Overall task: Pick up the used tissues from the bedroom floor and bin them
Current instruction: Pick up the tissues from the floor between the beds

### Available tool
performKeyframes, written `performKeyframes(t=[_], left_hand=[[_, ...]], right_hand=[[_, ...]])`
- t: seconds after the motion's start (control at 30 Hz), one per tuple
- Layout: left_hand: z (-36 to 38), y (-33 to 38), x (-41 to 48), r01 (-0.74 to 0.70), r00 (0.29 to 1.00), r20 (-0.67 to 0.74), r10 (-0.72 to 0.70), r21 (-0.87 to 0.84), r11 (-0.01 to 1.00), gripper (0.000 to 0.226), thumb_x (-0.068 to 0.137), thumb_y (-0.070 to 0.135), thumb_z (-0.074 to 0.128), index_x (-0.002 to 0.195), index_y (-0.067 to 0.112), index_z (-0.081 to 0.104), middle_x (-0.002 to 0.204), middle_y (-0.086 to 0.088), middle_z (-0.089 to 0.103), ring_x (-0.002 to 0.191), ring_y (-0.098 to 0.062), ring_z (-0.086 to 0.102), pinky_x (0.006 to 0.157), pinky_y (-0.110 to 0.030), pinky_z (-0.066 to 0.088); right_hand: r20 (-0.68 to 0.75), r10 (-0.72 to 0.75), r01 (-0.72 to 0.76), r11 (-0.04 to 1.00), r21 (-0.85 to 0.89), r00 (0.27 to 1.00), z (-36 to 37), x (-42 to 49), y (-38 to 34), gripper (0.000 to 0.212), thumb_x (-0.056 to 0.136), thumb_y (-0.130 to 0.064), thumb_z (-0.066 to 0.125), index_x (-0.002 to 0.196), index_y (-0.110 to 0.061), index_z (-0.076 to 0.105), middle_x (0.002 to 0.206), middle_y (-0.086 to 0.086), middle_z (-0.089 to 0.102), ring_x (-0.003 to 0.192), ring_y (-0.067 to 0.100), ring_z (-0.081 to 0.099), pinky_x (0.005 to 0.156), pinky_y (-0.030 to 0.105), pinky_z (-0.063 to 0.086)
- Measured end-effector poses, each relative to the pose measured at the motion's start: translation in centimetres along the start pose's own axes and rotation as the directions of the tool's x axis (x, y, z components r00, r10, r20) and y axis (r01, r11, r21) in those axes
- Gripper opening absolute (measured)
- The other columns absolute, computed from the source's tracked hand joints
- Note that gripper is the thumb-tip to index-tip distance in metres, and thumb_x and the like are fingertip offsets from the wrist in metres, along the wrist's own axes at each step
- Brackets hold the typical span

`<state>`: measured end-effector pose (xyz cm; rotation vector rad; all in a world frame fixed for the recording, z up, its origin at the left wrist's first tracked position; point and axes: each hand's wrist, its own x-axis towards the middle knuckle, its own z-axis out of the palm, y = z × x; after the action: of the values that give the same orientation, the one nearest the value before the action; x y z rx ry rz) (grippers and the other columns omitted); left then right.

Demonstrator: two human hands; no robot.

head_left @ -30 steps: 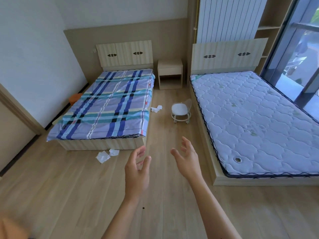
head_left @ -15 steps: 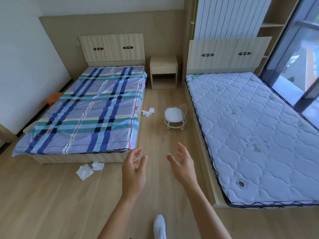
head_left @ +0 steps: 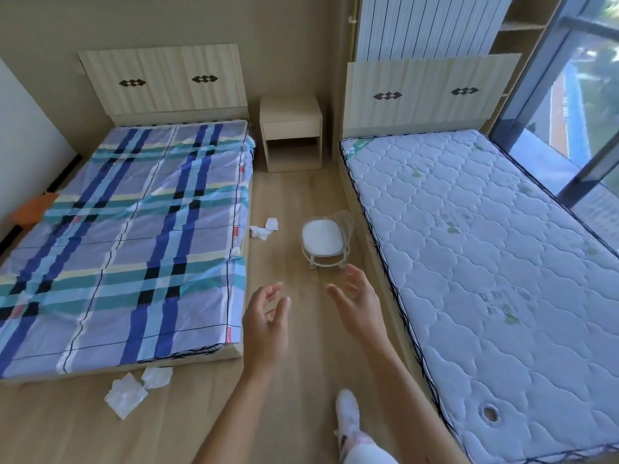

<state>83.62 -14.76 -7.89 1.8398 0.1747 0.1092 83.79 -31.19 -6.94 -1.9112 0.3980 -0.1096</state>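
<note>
Two crumpled white tissues (head_left: pixel 134 390) lie on the wooden floor at the foot of the plaid-sheeted bed (head_left: pixel 127 236). More white tissues (head_left: pixel 264 229) lie in the aisle beside that bed's right edge. A small white bin (head_left: pixel 324 241) with its clear lid tipped open stands in the aisle near the bare mattress (head_left: pixel 485 262). My left hand (head_left: pixel 268 324) and my right hand (head_left: pixel 360 303) are held out over the aisle, fingers spread, holding nothing. Both are short of the bin and the far tissues.
A wooden nightstand (head_left: pixel 291 132) stands between the two headboards at the far end of the aisle. My foot in a white sock (head_left: pixel 348 416) steps forward at the bottom. An orange object (head_left: pixel 31 209) sits left of the plaid bed. Glass doors (head_left: pixel 576 105) line the right side.
I have walked forward into the aisle between the beds; the bin and far tissues are closer, the near tissues have slid to my lower left. Both hands stay open.
</note>
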Motion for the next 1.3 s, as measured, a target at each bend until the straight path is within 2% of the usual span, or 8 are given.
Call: performKeyframes(t=[0.1,0.3,0.53,0.67,0.97,1.07,1.2,1.3], left_hand=[[2.0,-1.1,6.1,0.032,0.999,-0.015,-0.031,0.026,0.999,0.024,0.098,0.010,0.060,0.122,0.013,0.065,0.126,0.001,0.067,0.118,-0.010,0.061,0.075,0.005,0.042],[5.4,0.3,20.0,0.047,0.996,-0.077,-0.044,0.039,0.998,0.020,0.098,0.014,0.061,0.115,0.024,0.065,0.122,0.005,0.068,0.117,-0.009,0.062,0.074,-0.002,0.046],[6.5,2.9,34.5,0.077,0.979,-0.192,-0.068,0.041,0.996,0.025,0.098,0.013,0.060,0.122,0.015,0.067,0.122,0.001,0.068,0.111,-0.004,0.063,0.083,-0.010,0.046],[7.0,1.7,42.2,0.119,0.969,-0.220,-0.110,0.025,0.993,0.023,0.098,0.010,0.061,0.120,0.012,0.067,0.121,-0.005,0.069,0.110,-0.014,0.066,0.086,-0.020,0.051],[9.1,-6.0,64.9,0.241,0.968,-0.095,-0.233,0.093,0.966,0.024,0.098,0.013,0.060,0.120,0.009,0.067,0.125,-0.004,0.068,0.115,-0.016,0.063,0.072,0.001,0.043],[10.0,-8.6,72.0,0.309,0.951,-0.056,-0.305,0.130,0.942,0.025,0.097,0.013,0.061,0.120,0.006,0.067,0.125,-0.005,0.069,0.117,-0.017,0.063,0.077,-0.007,0.044],[11.5,-12.2,79.8,0.350,0.933,-0.001,-0.359,0.224,0.910,0.025,0.096,0.013,0.060,0.119,0.005,0.067,0.125,-0.005,0.068,0.119,-0.019,0.062,0.096,-0.031,0.049],[13.2,-16.9,84.2,0.352,0.916,0.076,-0.395,0.324,0.878,0.028,0.095,0.014,0.061,0.121,0.004,0.065,0.127,-0.009,0.066,0.121,-0.022,0.059,0.102,-0.034,0.047]], right_hand=[[0.032,0.007,-0.007,1.000,0.003,0.999,2.1,6.9,0.4,0.057,0.091,-0.030,0.070,0.143,-0.021,0.048,0.138,0.000,0.057,0.124,0.017,0.056,0.107,0.040,0.044],[0.155,0.011,-0.010,1.000,-0.010,0.988,6.9,22.6,-2.4,0.065,0.091,-0.035,0.067,0.148,-0.019,0.041,0.146,0.004,0.050,0.130,0.021,0.052,0.108,0.046,0.043],[0.261,-0.022,0.039,0.997,-0.060,0.965,13.0,38.9,-7.5,0.060,0.088,-0.035,0.068,0.142,-0.019,0.046,0.136,0.006,0.057,0.121,0.022,0.057,0.101,0.045,0.048],[0.308,0.023,0.006,0.996,-0.093,0.951,17.0,46.2,-7.5,0.061,0.088,-0.038,0.067,0.143,-0.022,0.046,0.137,0.006,0.056,0.121,0.021,0.058,0.100,0.043,0.049],[0.251,0.155,-0.111,0.977,-0.182,0.956,28.6,64.2,-5.0,0.055,0.090,-0.033,0.068,0.139,-0.017,0.050,0.135,0.010,0.057,0.116,0.023,0.061,0.100,0.045,0.050],[0.210,0.194,-0.148,0.965,-0.215,0.958,32.4,69.7,-4.1,0.048,0.090,-0.030,0.068,0.133,-0.014,0.055,0.133,0.009,0.059,0.112,0.021,0.063,0.095,0.039,0.052],[0.219,0.264,-0.195,0.936,-0.292,0.939,36.5,76.3,-2.0,0.047,0.090,-0.029,0.068,0.132,-0.012,0.056,0.132,0.008,0.058,0.110,0.021,0.065,0.094,0.038,0.053],[0.228,0.290,-0.195,0.910,-0.366,0.929,39.5,81.5,1.0,0.045,0.090,-0.026,0.068,0.131,-0.009,0.056,0.131,0.011,0.057,0.109,0.023,0.066,0.092,0.035,0.052]])
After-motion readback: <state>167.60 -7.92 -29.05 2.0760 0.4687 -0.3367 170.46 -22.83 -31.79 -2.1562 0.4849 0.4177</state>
